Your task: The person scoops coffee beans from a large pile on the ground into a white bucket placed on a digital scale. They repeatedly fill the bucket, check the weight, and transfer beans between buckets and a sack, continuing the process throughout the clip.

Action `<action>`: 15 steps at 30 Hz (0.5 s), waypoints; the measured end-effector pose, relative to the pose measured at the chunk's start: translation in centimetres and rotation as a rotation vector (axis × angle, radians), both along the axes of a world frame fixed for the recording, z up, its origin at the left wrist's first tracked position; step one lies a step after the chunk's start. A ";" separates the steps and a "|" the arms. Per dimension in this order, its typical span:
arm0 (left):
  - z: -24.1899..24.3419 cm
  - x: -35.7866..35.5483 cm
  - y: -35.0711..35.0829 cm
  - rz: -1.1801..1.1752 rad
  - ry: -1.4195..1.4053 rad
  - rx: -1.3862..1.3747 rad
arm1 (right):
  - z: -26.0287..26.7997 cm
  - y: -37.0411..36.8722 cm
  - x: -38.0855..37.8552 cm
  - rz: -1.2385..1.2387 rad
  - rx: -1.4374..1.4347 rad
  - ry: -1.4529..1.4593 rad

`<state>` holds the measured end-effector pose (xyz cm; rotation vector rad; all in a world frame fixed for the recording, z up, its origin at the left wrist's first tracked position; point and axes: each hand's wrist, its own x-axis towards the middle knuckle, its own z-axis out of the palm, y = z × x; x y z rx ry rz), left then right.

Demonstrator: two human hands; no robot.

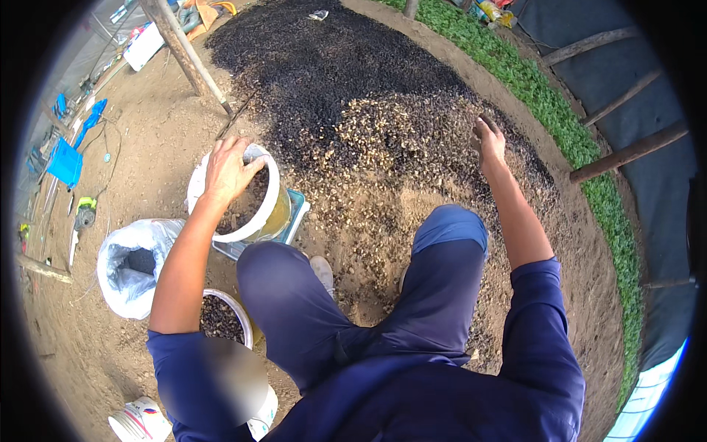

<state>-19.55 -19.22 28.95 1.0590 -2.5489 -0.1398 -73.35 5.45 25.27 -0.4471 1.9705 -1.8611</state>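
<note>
On the left, my left hand [227, 171] grips the far rim of a white plastic bucket [269, 207], fingers over the edge and thumb inside. Dark and tan pieces [243, 204], like dried beans or pods, lie inside it. Under the bucket is a teal-edged platform [298, 212], perhaps a scale, mostly hidden. My right hand [489, 141] is held over the right side of a wide heap of dark pieces [331, 72], whose near part is mixed with paler bits [397, 132]. Its fingers look dark and partly curled; whether they hold something is unclear.
A white sack [119, 282] and a second bucket of dark pieces [223, 320] stand at my left. A wooden post [177, 50] rises beyond the bucket. Further left lies a blue container [65, 163]. Green plants [530, 83] line the right edge beside dark sheeting [657, 204].
</note>
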 end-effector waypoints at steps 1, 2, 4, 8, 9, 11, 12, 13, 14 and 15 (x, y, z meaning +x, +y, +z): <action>-0.4 -2.5 0.3 -0.085 -0.025 -0.043 | -2.0 1.2 -1.1 -0.004 0.000 0.020; -1.1 -5.3 0.6 -0.184 -0.007 -0.101 | -4.5 2.3 -2.2 -0.047 -0.011 -0.039; -3.5 -11.1 1.1 -0.316 -0.001 -0.033 | -9.7 4.0 -4.4 -0.142 0.001 -0.124; -11.4 -22.1 2.0 -0.363 -0.195 0.206 | -21.3 8.6 -7.8 -0.254 0.052 -0.277; -13.8 -24.4 2.0 -0.328 -0.238 0.303 | -24.1 9.7 -8.8 -0.280 0.063 -0.299; -19.1 -28.0 1.6 -0.257 -0.270 0.430 | -28.8 12.3 -11.3 -0.359 0.239 -0.269; -21.9 -29.6 1.2 -0.244 -0.217 0.500 | -30.7 13.4 -12.5 -0.370 0.258 -0.272; -24.6 -30.9 0.7 -0.184 -0.194 0.586 | -32.3 13.9 -14.0 -0.406 0.303 -0.302; -27.3 -31.6 0.2 -0.171 -0.087 0.618 | -33.5 14.1 -15.6 -0.372 0.217 -0.265; -30.0 -32.4 -0.3 -0.099 -0.027 0.661 | -34.4 14.4 -16.9 -0.392 0.178 -0.278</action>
